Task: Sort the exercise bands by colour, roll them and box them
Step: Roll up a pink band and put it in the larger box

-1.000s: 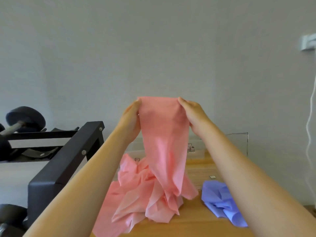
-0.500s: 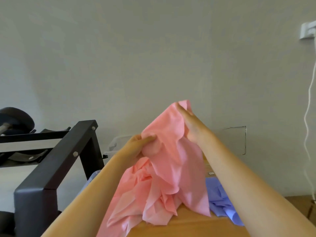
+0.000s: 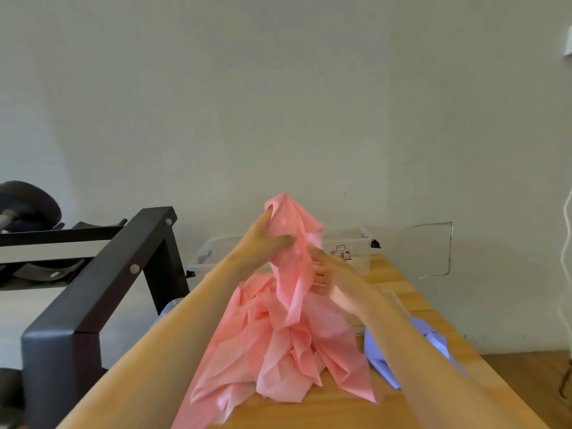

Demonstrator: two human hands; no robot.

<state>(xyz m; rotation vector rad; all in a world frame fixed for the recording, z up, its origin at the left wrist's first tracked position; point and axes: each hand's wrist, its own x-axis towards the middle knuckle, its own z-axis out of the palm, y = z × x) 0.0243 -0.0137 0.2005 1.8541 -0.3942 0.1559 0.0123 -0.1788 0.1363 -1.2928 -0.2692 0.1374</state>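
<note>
Left hand (image 3: pixel 263 239) grips top edge of pink band (image 3: pixel 292 274) | right hand (image 3: pixel 337 281) beside, grip unclear

wall (image 3: pixel 278 103): plain grey | table (image 3: pixel 340 410): wood | dumbbell rack (image 3: pixel 93 292): black, left

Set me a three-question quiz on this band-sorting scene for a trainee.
1. True or false: the crumpled lilac-blue band at right lies on the wooden table, outside the clear plastic box.
2. Which hand grips the raised top of the thin pink band? A left, B right, C neither.
3. Fill in: the box stands at the table's ___ end.
Key: 1 true; 2 A, the left hand; 3 far.
</note>
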